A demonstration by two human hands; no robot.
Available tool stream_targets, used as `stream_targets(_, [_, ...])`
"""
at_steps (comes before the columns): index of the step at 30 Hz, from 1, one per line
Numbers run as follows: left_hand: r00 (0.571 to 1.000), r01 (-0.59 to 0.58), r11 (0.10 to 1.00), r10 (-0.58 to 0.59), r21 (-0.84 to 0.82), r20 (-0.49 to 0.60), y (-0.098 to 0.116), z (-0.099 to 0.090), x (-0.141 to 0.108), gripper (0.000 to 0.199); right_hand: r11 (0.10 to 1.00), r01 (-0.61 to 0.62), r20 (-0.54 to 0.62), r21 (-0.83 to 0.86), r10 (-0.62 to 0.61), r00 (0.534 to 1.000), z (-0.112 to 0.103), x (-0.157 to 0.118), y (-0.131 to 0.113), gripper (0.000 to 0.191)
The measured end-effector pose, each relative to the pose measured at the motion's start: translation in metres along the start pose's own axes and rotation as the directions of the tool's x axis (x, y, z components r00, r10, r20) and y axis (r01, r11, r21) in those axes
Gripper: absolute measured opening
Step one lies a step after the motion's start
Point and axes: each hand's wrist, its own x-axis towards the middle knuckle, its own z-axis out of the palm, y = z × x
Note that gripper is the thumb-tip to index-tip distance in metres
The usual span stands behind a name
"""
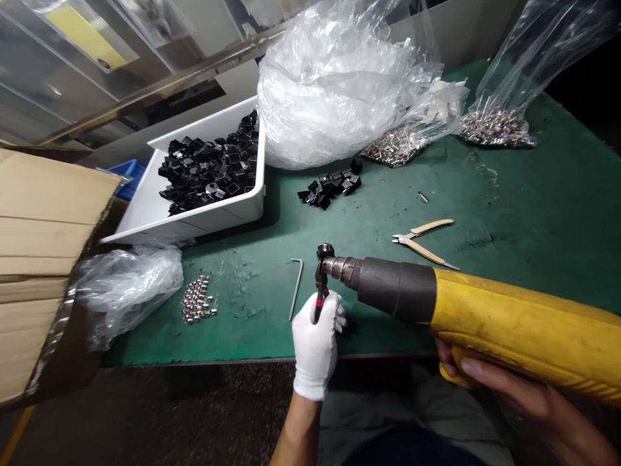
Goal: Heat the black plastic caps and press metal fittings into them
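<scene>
My left hand (pixel 314 343), in a white glove, is closed around the handles of dark pliers (pixel 321 279) with a bit of red on them. The plier jaws hold a small black part with a metal fitting (pixel 326 250) on top. My right hand (pixel 499 382), bare, wraps the handle of a yellow heat gun (pixel 509 323). Its metal nozzle (pixel 342 270) points left, right at the pliers' jaws; whether it touches them I cannot tell. An L-shaped hex key (pixel 295 289) lies just left of the pliers. Beyond the heat gun, cream-handled cutters (pixel 423 241) lie spread.
Black parts fill a white bin (pixel 213 220); a small pile of black parts (pixel 332 186) lies nearby. Small metal fittings (pixel 198 299) sit at left. Plastic bags (pixel 334 84) and bagged metal pieces (pixel 497 126) stand at the back. A cardboard box (pixel 48 259) borders the green table (pixel 548 213).
</scene>
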Motion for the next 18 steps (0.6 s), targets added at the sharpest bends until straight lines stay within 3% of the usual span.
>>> stream_targets(5, [1.000,0.003,0.999,-0.003,-0.033,-0.005,0.001,-0.002,0.001,0.031,0.999,0.040,0.005,0.021,-0.040,0.999,0.002,-0.002,0.000,0.029])
stream_targets(8, [0.993,0.055,0.992,-0.042,-0.110,0.114,0.002,-0.010,0.001,0.037,0.993,0.108,0.028,0.045,-0.110,0.994,0.001,0.002,0.000,0.027])
stream_targets(12, [0.947,0.208,0.930,-0.113,-0.303,0.300,-0.001,-0.028,-0.001,0.062,0.980,0.163,0.160,0.114,-0.180,0.971,-0.002,0.008,-0.001,0.025])
stream_targets(18, [0.900,0.333,0.870,-0.177,-0.364,0.399,-0.010,-0.044,-0.011,0.069,0.977,0.179,0.128,0.117,-0.194,0.973,-0.005,0.008,0.005,0.020])
